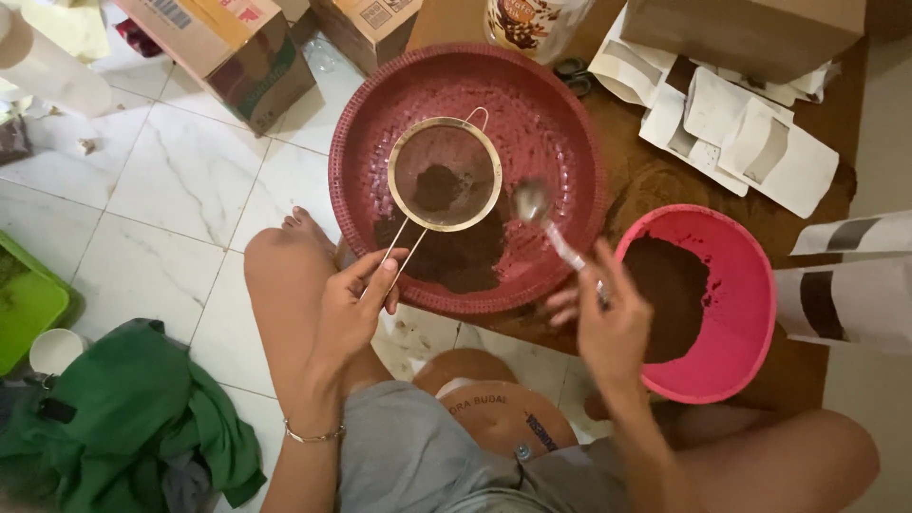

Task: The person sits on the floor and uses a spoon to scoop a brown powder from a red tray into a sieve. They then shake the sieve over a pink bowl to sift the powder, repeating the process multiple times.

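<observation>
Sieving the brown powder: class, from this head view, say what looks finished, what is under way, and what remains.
Done: a heap of sifted powder lies in the red tray. In hand: the left hand holds the sieve over the tray, with a small clump inside; the right hand holds a spoon beside its rim. Left: more brown powder sits in the pink bowl.

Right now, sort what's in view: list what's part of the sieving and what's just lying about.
In use: sieve in left hand, spoon in right hand, red tray, pink bowl of brown powder.

Lying about: green cloth, boxes, white pouches, scissors, green tray.
</observation>
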